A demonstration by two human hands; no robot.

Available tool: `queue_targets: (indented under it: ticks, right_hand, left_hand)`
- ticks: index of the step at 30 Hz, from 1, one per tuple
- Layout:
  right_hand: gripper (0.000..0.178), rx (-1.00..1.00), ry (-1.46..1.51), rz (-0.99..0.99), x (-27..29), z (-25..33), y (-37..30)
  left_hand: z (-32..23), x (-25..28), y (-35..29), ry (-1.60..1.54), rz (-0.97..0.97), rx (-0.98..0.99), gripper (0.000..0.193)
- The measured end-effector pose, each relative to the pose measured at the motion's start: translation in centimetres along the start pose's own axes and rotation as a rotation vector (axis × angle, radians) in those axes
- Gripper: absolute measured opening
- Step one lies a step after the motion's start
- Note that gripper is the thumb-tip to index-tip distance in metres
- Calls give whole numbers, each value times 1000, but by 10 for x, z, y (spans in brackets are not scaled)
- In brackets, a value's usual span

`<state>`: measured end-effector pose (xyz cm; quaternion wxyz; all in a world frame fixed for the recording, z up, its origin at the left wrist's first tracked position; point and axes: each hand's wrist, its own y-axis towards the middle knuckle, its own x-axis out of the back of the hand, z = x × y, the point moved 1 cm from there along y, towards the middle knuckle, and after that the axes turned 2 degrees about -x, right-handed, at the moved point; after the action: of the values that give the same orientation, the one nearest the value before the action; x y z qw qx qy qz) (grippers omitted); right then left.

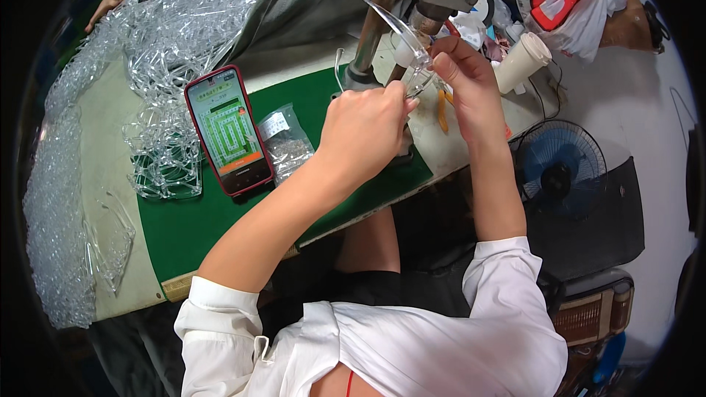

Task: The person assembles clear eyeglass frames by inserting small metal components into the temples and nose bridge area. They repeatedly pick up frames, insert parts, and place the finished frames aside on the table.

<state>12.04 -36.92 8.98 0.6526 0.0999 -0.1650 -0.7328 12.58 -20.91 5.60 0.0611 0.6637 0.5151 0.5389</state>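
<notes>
Both my hands are raised at the foot of a bench press point(381, 15) with a metal post. Between them is a clear plastic eyeglass frame point(401, 29), one of its temples pointing up and away to the left. My left hand point(364, 129) is closed in a pinch on the frame's near side, back of the hand up, so its fingertips are mostly hidden. My right hand point(467, 77) pinches the other side between thumb and fingers. A thin clear temple point(339, 70) sticks up beyond my left knuckles. Exactly where the fingers meet the frame is hard to see.
Clear eyeglass frames point(184, 22) lie heaped along the left. A red-cased phone point(229, 132) and a small-parts bag point(287, 143) rest on the green mat point(176, 231). Right are yellow-handled pliers point(442, 112), a white cup point(522, 64) and a fan point(562, 169). Another person's hand point(105, 9) shows far left.
</notes>
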Motion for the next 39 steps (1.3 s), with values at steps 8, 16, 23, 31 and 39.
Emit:
queue_targets:
  ticks: [8, 16, 23, 31, 39]
  right_hand:
    - [23, 477, 44, -300, 40, 41, 36]
    - [35, 983, 188, -28, 30, 73, 5]
    - [28, 841, 218, -74, 32, 111, 27]
    - [38, 496, -44, -310, -12, -14, -44]
    - [27, 153, -131, -143, -25, -88, -99]
  left_hand:
    - [4, -19, 14, -32, -69, 19, 25]
    - [-4, -24, 14, -89, -82, 92, 25]
    - [7, -16, 12, -115, -130, 44, 23]
    - [49, 126, -186, -1014, -129, 333, 17]
    - [28, 309, -404, -686, -668, 893, 28]
